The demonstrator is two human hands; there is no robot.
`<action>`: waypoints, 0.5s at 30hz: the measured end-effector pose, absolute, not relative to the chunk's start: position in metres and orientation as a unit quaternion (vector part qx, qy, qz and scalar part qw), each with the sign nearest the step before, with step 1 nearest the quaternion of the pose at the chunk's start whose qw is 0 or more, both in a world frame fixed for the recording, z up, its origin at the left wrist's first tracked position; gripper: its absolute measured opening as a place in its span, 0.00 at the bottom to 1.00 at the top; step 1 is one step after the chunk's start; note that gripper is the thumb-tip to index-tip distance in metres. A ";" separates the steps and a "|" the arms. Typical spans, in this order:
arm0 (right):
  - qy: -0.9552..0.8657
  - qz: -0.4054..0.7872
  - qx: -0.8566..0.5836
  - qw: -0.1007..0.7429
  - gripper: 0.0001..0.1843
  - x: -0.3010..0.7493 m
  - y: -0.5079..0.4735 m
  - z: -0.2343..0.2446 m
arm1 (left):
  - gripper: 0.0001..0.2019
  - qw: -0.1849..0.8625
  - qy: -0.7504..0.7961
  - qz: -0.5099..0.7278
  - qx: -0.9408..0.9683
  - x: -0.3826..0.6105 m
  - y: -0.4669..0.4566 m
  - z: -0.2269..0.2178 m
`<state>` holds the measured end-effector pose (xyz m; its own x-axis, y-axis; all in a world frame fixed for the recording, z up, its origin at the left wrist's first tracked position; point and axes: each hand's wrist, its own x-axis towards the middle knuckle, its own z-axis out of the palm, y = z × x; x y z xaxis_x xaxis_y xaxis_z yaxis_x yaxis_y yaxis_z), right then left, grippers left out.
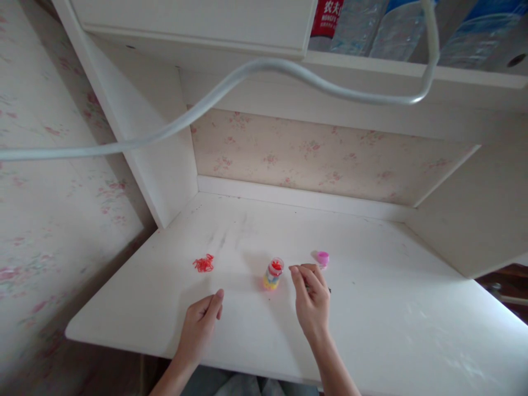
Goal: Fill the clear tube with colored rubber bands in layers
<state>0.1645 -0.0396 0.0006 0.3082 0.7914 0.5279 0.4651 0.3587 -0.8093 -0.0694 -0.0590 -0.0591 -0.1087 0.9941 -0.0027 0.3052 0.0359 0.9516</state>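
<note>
A small clear jar (273,274) stands upright in front of me, with red pieces near its mouth and yellow and blue ones lower down. Just right of its rim is my right hand (312,297), thumb and fingertips pinched together; anything between them is too small to make out. My left hand (202,320) is closed near the front of the desk, thumb against the curled fingers, and whatever it may hold is hidden. Beyond it lies a small pile of red loops (203,263). A pink cap (322,258) rests behind my right hand.
The white desk (383,319) has side panels and a low back ledge. Overhead, a pale cable (264,66) crosses in front of a shelf holding plastic bottles (396,33). A small dark thing (329,290) shows beside my right hand.
</note>
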 end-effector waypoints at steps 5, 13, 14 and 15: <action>-0.558 0.179 -0.570 0.576 0.14 0.165 -0.051 -0.017 | 0.24 0.375 0.610 0.428 0.552 -0.067 -0.059 -0.052; -0.553 0.226 -0.586 0.548 0.16 0.163 -0.067 -0.043 | 0.23 0.356 0.614 0.421 0.565 -0.062 -0.058 -0.048; -0.555 0.229 -0.586 0.544 0.17 0.162 -0.067 -0.044 | 0.23 0.356 0.613 0.420 0.566 -0.062 -0.059 -0.049; -0.557 0.230 -0.586 0.542 0.17 0.162 -0.068 -0.044 | 0.23 0.356 0.612 0.419 0.568 -0.062 -0.059 -0.049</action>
<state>0.1617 -0.0681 -0.0442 0.2740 0.9019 0.3340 0.4044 0.2070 -0.8908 -0.0622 -0.0588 -0.0489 -0.1007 0.9941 0.0400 0.3967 0.0033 0.9179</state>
